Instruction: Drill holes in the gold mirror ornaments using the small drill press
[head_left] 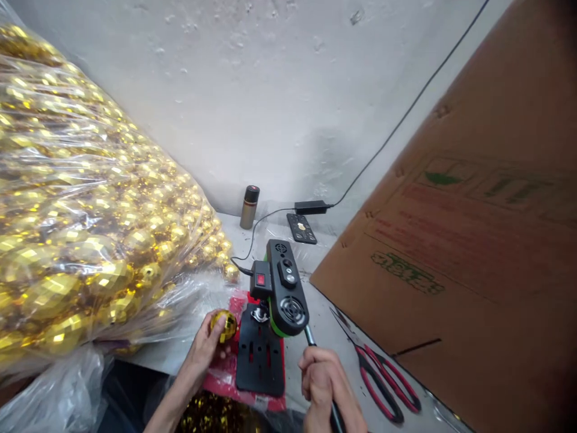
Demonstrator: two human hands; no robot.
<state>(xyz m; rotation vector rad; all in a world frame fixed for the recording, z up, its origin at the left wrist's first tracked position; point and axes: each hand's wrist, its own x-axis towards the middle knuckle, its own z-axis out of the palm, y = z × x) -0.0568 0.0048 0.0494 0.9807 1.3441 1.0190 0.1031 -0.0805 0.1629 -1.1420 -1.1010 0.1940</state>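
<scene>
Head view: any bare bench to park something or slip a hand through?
Bare strip between the press and the scissors, along the cardboard. A smaller patch between the can and the remote. Crowded on the left: the bag of gold balls spills to the press base.

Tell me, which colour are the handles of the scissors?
Red with black, on the scissors in the head view.

The cardboard sheet (469,240) bears green and red printing, but it is too blurred to read.
</scene>
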